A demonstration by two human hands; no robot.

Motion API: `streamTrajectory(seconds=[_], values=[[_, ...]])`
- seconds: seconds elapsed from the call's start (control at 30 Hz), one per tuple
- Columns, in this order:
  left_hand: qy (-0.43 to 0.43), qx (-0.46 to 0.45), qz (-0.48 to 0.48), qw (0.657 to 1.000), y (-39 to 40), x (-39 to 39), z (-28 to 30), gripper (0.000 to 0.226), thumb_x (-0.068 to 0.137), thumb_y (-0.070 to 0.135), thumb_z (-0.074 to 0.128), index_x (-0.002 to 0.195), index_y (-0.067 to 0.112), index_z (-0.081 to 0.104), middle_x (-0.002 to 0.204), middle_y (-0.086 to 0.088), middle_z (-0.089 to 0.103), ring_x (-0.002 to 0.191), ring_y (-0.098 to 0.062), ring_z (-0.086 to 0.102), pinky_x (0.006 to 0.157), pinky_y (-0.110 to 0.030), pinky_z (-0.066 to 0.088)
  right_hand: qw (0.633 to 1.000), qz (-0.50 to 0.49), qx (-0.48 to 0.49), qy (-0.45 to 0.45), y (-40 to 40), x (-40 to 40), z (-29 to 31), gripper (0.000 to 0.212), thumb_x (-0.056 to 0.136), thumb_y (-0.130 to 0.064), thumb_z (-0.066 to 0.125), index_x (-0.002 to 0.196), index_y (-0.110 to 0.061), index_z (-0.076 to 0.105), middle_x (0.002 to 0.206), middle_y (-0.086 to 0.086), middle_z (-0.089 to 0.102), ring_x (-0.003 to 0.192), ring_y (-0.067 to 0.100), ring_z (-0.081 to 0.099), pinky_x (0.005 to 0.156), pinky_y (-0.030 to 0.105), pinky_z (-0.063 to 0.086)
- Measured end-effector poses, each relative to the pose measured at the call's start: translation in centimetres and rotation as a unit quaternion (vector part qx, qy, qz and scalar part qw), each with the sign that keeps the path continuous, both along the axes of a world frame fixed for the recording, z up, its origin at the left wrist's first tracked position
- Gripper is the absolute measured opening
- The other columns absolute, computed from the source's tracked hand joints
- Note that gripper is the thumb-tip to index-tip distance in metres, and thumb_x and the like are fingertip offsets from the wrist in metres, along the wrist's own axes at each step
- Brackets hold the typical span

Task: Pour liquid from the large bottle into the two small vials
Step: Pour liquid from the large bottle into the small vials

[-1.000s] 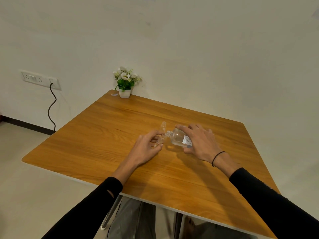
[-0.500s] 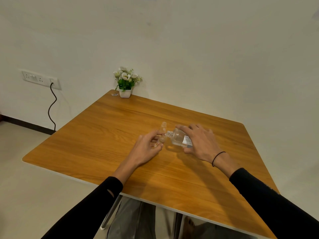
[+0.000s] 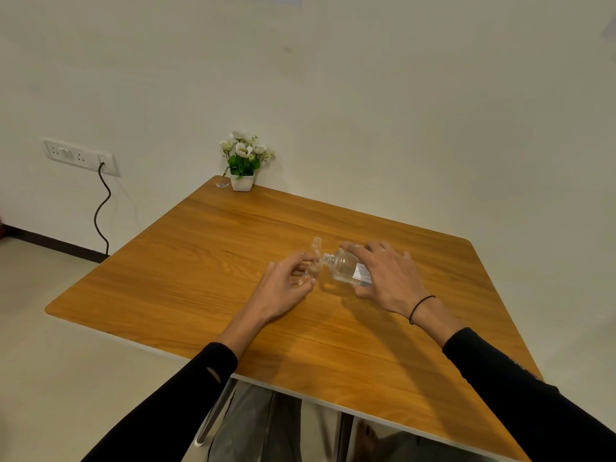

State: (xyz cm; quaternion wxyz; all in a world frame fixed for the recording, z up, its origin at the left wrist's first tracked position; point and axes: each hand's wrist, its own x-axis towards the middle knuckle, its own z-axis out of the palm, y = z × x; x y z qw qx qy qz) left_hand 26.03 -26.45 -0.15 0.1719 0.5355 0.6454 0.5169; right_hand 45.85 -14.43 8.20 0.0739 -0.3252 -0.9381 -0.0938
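The right hand (image 3: 386,278) grips the tilted large bottle (image 3: 345,269), pouring into the vial (image 3: 310,274) pinched by the left hand (image 3: 283,288); vial 2 (image 3: 316,245) stands apparently unfilled.

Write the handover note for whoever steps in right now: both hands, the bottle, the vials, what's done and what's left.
Right hand: grips the large bottle, tipped on its side, mouth pointing left.
Left hand: steadies a small vial on the table, right at the bottle's mouth.
Second vial: upright just behind, untouched.
Done: bottle uncapped and tilted over the held vial; fill levels too small to tell.
Left: finish this vial, then fill the second.
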Motion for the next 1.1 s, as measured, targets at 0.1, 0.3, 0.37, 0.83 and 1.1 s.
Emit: streamTrajectory(seconds=[0.1, 0.3, 0.37, 0.83, 1.1], values=[[0.002, 0.000, -0.001, 1.000, 0.0, 0.0, 0.0, 0.053, 0.092, 0.013, 0.077, 0.129, 0.046, 0.058, 0.114, 0.018, 0.071, 0.110, 0.009, 0.066, 0.092, -0.012, 0.056, 1.000, -0.002, 0.003, -0.001, 0.1, 0.0, 0.0, 0.093, 0.081, -0.056, 0.079, 0.156, -0.047, 0.025, 0.137, -0.003, 0.055, 0.126, 0.021, 0.049, 0.095, 0.047, 0.046], [-0.003, 0.005, -0.003, 1.000, 0.0, 0.2, 0.1, 0.053, 0.093, 0.012, 0.076, 0.131, 0.043, 0.058, 0.116, 0.016, 0.071, 0.110, 0.010, 0.065, 0.094, -0.013, 0.056, 1.000, 0.000, 0.008, -0.001, 0.2, 0.1, 0.1, 0.092, 0.081, -0.056, 0.078, 0.155, -0.047, 0.024, 0.133, -0.003, 0.056, 0.123, 0.020, 0.049, 0.093, 0.046, 0.046], [-0.004, 0.004, -0.004, 1.000, 0.0, 0.3, 0.1, 0.053, 0.093, 0.011, 0.076, 0.131, 0.043, 0.058, 0.116, 0.016, 0.071, 0.110, 0.011, 0.065, 0.094, -0.014, 0.056, 1.000, 0.001, 0.007, -0.001, 0.3, 0.1, 0.1, 0.092, 0.082, -0.056, 0.078, 0.156, -0.047, 0.025, 0.133, -0.003, 0.056, 0.123, 0.020, 0.049, 0.093, 0.046, 0.046], [-0.037, 0.023, 0.003, 0.999, 0.2, 0.0, -0.3, 0.049, 0.090, 0.009, 0.079, 0.133, 0.029, 0.069, 0.114, 0.008, 0.078, 0.106, -0.002, 0.073, 0.091, -0.029, 0.064, 0.999, 0.000, -0.013, 0.036, 0.0, -0.1, -0.9, 0.092, 0.081, -0.056, 0.078, 0.155, -0.047, 0.023, 0.131, -0.004, 0.058, 0.121, 0.018, 0.050, 0.093, 0.046, 0.047], [-0.061, 0.030, 0.018, 0.998, 0.2, 0.0, 0.4, 0.046, 0.089, 0.010, 0.080, 0.130, 0.029, 0.068, 0.111, 0.014, 0.078, 0.104, 0.001, 0.073, 0.092, -0.021, 0.061, 0.993, -0.001, -0.043, 0.112, -0.5, -0.8, -2.0, 0.087, 0.079, -0.054, 0.081, 0.149, -0.040, 0.031, 0.131, -0.005, 0.062, 0.118, 0.020, 0.057, 0.092, 0.044, 0.052]])
